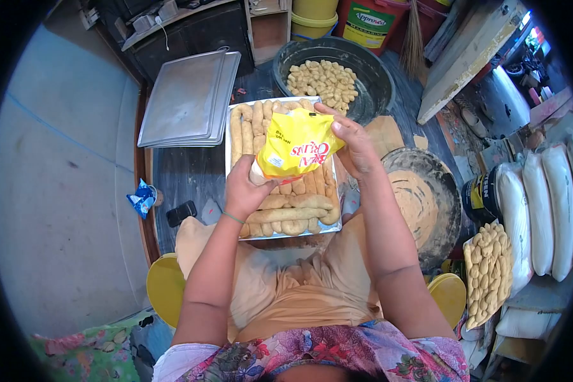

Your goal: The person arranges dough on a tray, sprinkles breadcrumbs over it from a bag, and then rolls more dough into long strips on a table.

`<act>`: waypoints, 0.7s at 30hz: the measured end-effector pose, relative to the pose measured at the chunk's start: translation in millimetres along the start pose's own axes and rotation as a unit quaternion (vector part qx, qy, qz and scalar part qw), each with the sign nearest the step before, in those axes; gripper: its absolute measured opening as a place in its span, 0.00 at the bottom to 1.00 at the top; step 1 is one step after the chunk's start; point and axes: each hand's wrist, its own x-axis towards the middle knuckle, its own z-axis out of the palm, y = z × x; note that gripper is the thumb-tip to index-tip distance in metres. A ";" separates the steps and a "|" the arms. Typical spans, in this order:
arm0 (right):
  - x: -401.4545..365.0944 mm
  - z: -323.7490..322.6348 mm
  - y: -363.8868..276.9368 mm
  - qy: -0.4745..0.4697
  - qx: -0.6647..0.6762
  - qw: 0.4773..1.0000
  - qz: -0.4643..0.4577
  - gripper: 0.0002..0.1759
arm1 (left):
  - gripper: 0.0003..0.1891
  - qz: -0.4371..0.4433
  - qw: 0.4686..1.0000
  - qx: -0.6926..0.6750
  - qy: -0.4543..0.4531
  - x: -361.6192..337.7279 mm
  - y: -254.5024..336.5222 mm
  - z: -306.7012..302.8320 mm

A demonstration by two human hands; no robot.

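Observation:
A yellow bag of bread crumbs [296,143] with red lettering is held up between both hands, its print upside down to me. My left hand [245,188] grips its lower left corner, thumb and fingers closed. My right hand [356,146] holds the right edge, thumb on the front and fingers behind. Under the bag lies a tray [229,137] in front of my lap, filled with long rolls of dough [286,214] set in rows. The bag hides the middle of the tray.
Behind the tray stands a dark basin [379,86] of small dough pieces. On the right is a basin of crumbs [410,197], with a tray of shaped dough [488,274] beyond. Stacked metal trays [183,99] are at left, above a phone [181,214] and blue packet [142,197].

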 end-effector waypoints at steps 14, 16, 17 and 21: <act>1.9 26.1 7.0 0.113 -0.198 0.970 -0.081 0.15 | 0.30 -0.021 0.991 -0.115 -0.072 7.9 4.9 -7.3; 5.2 28.0 7.1 0.105 -0.132 0.980 -0.106 0.14 | 0.31 -0.027 0.981 -0.173 -0.077 8.0 -1.8 0.6; 6.6 29.4 7.9 0.101 -0.097 0.983 -0.117 0.14 | 0.31 -0.031 0.976 -0.201 -0.078 10.9 -6.5 4.9; 7.0 32.5 10.2 0.123 -0.116 0.974 -0.154 0.13 | 0.40 -0.101 0.947 -0.299 -0.067 8.7 -14.9 23.7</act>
